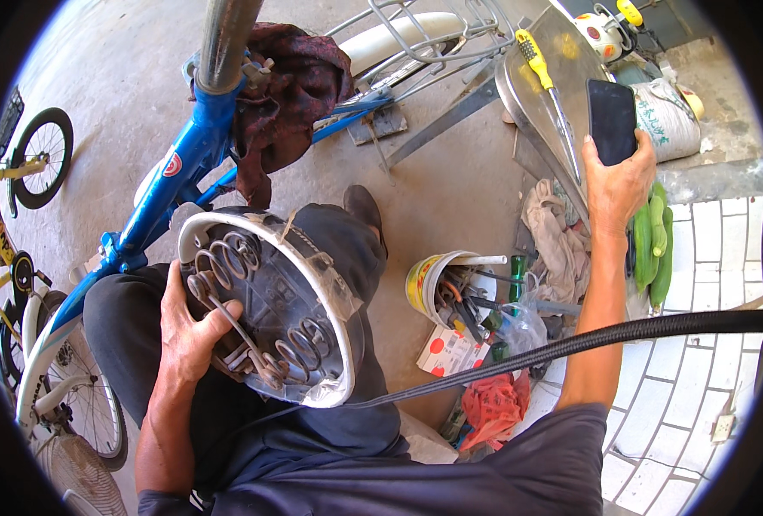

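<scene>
An upturned bicycle saddle rests on my lap, its dark underside, coil springs and pale rim showing. My left hand grips it at the left edge, the thumb over a metal rod. Out at the right, my right hand holds a smartphone with a dark screen. The phone is over the edge of a worn metal tabletop. On that top, just left of the phone, lies a screwdriver with a yellow handle.
A blue bicycle frame with a dark red cloth stands ahead. Beside my knees is a bucket of tools. Gloves, a red bag and green gourds lie right. A black cord crosses in front.
</scene>
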The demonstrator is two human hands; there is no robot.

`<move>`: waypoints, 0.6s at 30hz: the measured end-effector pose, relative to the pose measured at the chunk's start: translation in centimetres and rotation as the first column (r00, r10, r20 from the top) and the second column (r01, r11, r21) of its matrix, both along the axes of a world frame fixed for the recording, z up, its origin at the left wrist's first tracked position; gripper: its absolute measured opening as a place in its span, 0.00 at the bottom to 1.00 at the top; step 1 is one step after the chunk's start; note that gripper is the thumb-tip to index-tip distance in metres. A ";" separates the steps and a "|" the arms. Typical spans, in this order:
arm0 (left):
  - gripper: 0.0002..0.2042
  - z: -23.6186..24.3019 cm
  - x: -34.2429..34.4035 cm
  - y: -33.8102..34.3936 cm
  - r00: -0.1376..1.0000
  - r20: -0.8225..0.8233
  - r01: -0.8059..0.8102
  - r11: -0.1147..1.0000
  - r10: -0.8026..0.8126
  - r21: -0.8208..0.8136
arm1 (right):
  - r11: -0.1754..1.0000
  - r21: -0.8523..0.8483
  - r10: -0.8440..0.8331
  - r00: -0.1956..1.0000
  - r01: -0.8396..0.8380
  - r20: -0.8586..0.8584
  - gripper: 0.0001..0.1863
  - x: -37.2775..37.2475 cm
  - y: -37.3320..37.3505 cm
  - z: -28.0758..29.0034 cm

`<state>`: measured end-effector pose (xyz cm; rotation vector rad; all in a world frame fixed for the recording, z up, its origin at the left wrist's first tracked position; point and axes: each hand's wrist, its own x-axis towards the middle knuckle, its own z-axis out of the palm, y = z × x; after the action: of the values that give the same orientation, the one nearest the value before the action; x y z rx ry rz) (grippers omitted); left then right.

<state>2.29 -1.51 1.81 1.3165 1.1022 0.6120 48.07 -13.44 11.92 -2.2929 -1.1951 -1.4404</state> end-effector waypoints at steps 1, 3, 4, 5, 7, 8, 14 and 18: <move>0.35 0.0 0.0 0.0 1.000 0.002 -0.004 1.000 0.004 0.000 | 1.000 0.001 0.014 1.000 -0.014 0.005 0.38 -0.2 0.0 0.0; 0.35 0.1 0.1 0.0 1.000 0.004 -0.003 1.000 0.003 -0.004 | 1.000 0.017 0.021 1.000 -0.021 -0.012 0.38 -0.2 -0.3 0.1; 0.35 0.2 0.1 0.0 1.000 0.004 -0.003 1.000 0.003 -0.005 | 0.999 0.025 0.025 0.999 -0.024 -0.021 0.38 -0.3 -0.4 0.1; 0.36 0.2 0.1 0.0 1.000 0.003 -0.003 1.000 0.003 -0.006 | 0.999 0.024 0.023 1.000 -0.023 -0.018 0.37 -0.4 -0.5 0.2; 0.36 0.0 0.0 0.0 1.000 0.000 -0.004 1.000 0.004 -0.006 | 1.000 0.021 0.021 1.000 -0.021 -0.013 0.37 -0.6 -0.6 0.2; 0.36 0.1 0.0 0.0 1.000 -0.009 -0.008 1.000 0.007 -0.008 | 1.000 0.020 0.014 1.000 -0.014 -0.013 0.37 -0.6 -0.6 0.2; 0.36 0.2 0.1 0.0 1.000 -0.019 -0.009 1.000 0.008 -0.010 | 1.000 0.014 -0.011 1.000 0.011 -0.017 0.35 0.0 -1.3 0.3; 0.36 0.4 0.2 -0.1 1.000 -0.021 -0.007 1.000 0.007 -0.008 | 1.000 0.001 -0.007 1.000 0.007 -0.005 0.36 -0.2 -1.3 0.3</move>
<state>2.48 -1.58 2.20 1.3155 1.1263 0.5997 47.84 -14.76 12.20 -2.3006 -1.1854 -1.4364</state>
